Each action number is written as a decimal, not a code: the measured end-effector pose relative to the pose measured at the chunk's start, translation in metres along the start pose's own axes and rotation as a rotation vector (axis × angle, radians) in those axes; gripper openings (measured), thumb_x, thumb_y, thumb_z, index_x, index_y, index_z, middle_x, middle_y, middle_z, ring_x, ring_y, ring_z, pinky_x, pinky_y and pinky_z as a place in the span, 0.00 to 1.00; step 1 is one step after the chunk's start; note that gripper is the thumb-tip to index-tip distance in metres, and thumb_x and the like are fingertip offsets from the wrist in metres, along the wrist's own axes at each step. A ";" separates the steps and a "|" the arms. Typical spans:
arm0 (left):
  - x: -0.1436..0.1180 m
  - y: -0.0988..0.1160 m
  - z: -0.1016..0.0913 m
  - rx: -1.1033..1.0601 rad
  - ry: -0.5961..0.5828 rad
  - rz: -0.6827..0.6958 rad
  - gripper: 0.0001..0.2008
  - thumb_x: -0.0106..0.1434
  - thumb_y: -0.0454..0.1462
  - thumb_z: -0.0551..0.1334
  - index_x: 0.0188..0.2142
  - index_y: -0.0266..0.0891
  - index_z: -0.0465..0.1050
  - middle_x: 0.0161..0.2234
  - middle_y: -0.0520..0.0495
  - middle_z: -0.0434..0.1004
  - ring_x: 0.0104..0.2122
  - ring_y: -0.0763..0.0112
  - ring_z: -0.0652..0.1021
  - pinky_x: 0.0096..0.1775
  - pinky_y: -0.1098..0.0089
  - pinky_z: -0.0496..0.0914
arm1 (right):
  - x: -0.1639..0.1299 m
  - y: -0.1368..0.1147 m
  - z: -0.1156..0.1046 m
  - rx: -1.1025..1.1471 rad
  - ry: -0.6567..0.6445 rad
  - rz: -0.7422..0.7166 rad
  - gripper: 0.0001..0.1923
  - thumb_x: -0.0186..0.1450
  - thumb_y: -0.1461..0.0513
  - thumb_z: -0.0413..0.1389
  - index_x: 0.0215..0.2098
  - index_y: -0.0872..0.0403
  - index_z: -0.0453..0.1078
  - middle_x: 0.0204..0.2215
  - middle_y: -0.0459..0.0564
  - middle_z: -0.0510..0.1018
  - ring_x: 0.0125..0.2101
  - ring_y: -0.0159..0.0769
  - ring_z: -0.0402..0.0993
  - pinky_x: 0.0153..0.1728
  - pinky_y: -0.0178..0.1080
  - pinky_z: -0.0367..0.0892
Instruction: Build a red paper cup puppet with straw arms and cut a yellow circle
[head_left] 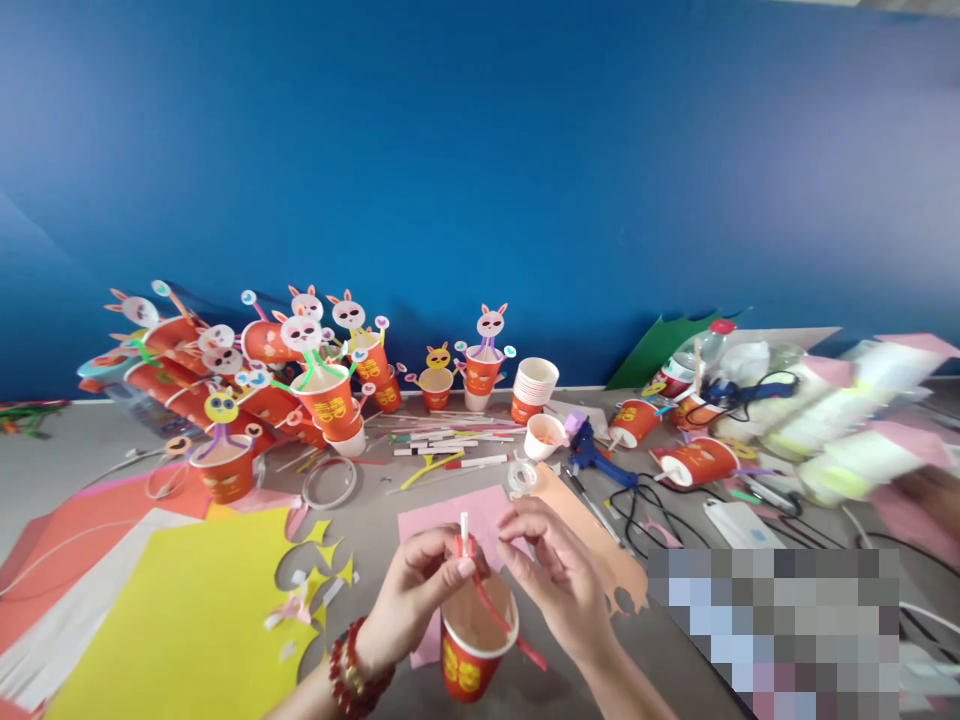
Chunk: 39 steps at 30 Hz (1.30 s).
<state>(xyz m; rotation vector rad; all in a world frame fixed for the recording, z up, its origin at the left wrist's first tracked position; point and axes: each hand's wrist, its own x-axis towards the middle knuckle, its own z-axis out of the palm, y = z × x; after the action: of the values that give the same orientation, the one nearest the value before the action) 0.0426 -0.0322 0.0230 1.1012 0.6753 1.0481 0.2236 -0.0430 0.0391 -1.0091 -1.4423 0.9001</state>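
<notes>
My left hand pinches a white straw wrapped with a red strip just above a red paper cup that sits low in the middle of the view. My right hand hovers beside the straw's top, fingers curled close to it, touching or nearly touching the strip. A red bead bracelet circles my left wrist. A pink paper sheet lies under the hands.
Several finished bunny-face cups crowd the back left against the blue wall. A yellow sheet lies front left, a tape roll, a blue glue gun, a cup stack and cables sit to the right.
</notes>
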 end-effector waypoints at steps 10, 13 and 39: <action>-0.001 0.001 0.001 0.246 0.032 0.144 0.06 0.64 0.37 0.65 0.32 0.39 0.80 0.30 0.47 0.78 0.32 0.67 0.76 0.38 0.70 0.68 | -0.006 -0.017 0.007 -0.298 0.007 -0.182 0.06 0.66 0.64 0.58 0.34 0.49 0.77 0.30 0.52 0.79 0.32 0.42 0.76 0.34 0.43 0.73; -0.002 0.003 0.002 0.267 0.036 0.158 0.06 0.64 0.36 0.64 0.32 0.39 0.79 0.30 0.47 0.78 0.32 0.66 0.76 0.39 0.70 0.68 | -0.007 -0.017 0.009 -0.302 0.006 -0.172 0.06 0.66 0.64 0.58 0.33 0.49 0.76 0.29 0.51 0.78 0.31 0.41 0.75 0.33 0.41 0.72; -0.003 0.003 0.002 0.282 0.027 0.214 0.05 0.65 0.35 0.63 0.34 0.40 0.78 0.31 0.49 0.79 0.33 0.70 0.76 0.40 0.73 0.68 | -0.019 -0.016 0.013 -0.348 0.057 -0.295 0.14 0.66 0.71 0.55 0.44 0.51 0.76 0.38 0.52 0.80 0.40 0.40 0.76 0.42 0.41 0.72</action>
<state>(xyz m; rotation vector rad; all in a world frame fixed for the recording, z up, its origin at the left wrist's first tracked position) 0.0421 -0.0357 0.0263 1.4298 0.7551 1.1753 0.2095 -0.0657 0.0458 -1.0281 -1.6809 0.4109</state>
